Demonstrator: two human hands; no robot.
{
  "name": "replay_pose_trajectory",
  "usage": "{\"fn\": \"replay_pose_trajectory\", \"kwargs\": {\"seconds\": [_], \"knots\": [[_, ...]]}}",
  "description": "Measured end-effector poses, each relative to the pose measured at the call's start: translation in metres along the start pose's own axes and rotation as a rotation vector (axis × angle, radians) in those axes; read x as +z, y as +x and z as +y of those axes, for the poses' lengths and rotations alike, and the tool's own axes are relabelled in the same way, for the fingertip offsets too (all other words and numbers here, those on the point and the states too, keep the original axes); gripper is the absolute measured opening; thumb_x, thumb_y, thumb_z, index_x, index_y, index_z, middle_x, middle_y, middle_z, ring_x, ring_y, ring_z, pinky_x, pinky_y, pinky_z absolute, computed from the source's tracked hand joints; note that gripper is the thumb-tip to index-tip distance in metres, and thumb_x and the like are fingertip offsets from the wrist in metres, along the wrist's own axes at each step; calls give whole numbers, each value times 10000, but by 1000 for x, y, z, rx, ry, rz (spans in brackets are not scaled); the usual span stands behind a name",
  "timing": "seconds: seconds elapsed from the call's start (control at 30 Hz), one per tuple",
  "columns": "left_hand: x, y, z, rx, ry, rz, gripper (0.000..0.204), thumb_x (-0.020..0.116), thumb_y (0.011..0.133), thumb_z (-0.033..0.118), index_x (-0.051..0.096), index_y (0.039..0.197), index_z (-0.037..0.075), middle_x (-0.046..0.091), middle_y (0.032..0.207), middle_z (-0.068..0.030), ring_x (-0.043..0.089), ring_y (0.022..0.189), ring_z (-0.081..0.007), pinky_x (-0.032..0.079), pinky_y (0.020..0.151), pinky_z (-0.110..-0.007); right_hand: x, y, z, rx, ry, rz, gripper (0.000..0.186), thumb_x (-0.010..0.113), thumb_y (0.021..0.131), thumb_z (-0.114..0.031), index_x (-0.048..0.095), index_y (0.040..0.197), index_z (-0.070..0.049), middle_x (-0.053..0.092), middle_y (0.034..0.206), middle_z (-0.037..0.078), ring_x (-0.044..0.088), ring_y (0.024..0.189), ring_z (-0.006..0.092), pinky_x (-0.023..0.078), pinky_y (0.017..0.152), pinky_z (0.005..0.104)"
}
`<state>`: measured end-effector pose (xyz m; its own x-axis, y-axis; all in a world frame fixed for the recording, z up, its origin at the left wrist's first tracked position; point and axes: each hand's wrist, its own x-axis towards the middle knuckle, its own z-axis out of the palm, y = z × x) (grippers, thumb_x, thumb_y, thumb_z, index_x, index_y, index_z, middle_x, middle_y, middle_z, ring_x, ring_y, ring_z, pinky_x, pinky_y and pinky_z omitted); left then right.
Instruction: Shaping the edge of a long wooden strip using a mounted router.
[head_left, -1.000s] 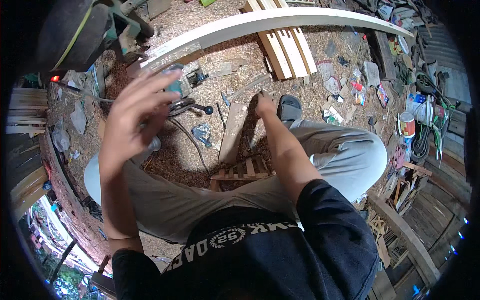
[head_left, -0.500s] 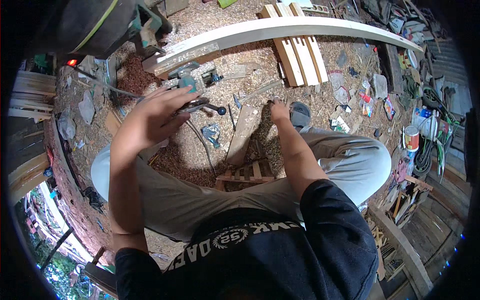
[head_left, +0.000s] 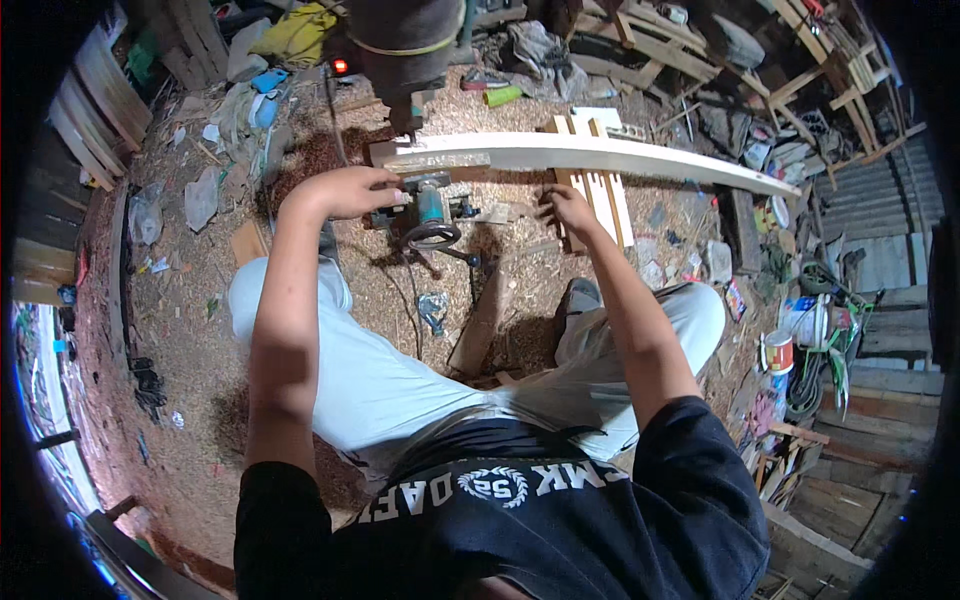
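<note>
Nearest, the person's pale trousers (head_left: 370,385) spread to left and right over a floor (head_left: 200,330) strewn with shavings. Between the knees a flat wooden board (head_left: 480,325) lies pointing away, with a crumpled bluish scrap (head_left: 433,312) just to its left and a dark sandal (head_left: 582,297) to its right. Farther off, left of the middle, sits a teal tool (head_left: 430,208) with a dark hand wheel (head_left: 433,246) on its near side and a ball-ended lever (head_left: 473,260) to the right. The left hand (head_left: 350,193) reaches to the tool's left side, fingers stretched out with the thumb apart; whether they touch it cannot be told. The right hand (head_left: 572,212), fingers loosely bent, is at the left edge of some pale slotted wood pieces (head_left: 620,210); whether it grips anything is unclear. Beyond both hands a long pale beam (head_left: 600,155) runs left to right, crossing over the slotted pieces. Far left lies a yellow cloth (head_left: 297,32); a yellow-green object (head_left: 503,95) lies just beyond the beam.
</note>
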<state>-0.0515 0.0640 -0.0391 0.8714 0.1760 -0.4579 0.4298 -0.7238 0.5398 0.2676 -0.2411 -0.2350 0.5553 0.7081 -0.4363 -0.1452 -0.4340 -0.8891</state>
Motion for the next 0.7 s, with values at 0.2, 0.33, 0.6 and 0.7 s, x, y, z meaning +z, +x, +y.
{"fn": "replay_pose_trajectory", "kwargs": {"seconds": [0.2, 0.33, 0.6, 0.7], "knots": [[-14, -15, -20, -181, 66, -64, 631, 575, 1005, 502, 550, 1473, 81, 524, 1523, -177, 503, 1400, -343, 397, 1158, -413, 105, -24, -31, -633, -118, 395, 467, 836, 791, -98, 653, 1207, 12, 717, 966, 47, 661, 872, 116, 542, 776, 278], [-20, -14, -37, -120, -19, -80, 652, 580, 996, 534, 551, 1476, 94, 526, 1523, -172, 491, 1411, -337, 393, 1161, -417, 184, -47, -22, -826, -289, 519, 442, 819, 834, -217, 620, 1175, -19, 677, 996, 147, 673, 903, 235, 533, 832, 343], [-35, 5, -92, -191, 54, -22, 557, 578, 994, 526, 687, 1304, 77, 701, 1283, -172, 666, 1165, -322, 502, 1000, -409, 267, -19, -49, -707, -130, 396, 192, 579, 978, -43, 618, 1160, 3, 659, 1032, 198, 684, 907, 322, 534, 797, 375], [-43, 5, -99, -222, 31, -57, 571, 579, 990, 538, 683, 1313, 79, 693, 1301, -171, 659, 1181, -319, 494, 1015, -407, 278, -1, -57, -845, -338, 347, 259, 616, 953, -85, 616, 1206, -28, 674, 1120, 216, 628, 1044, 430, 495, 906, 501]]}}
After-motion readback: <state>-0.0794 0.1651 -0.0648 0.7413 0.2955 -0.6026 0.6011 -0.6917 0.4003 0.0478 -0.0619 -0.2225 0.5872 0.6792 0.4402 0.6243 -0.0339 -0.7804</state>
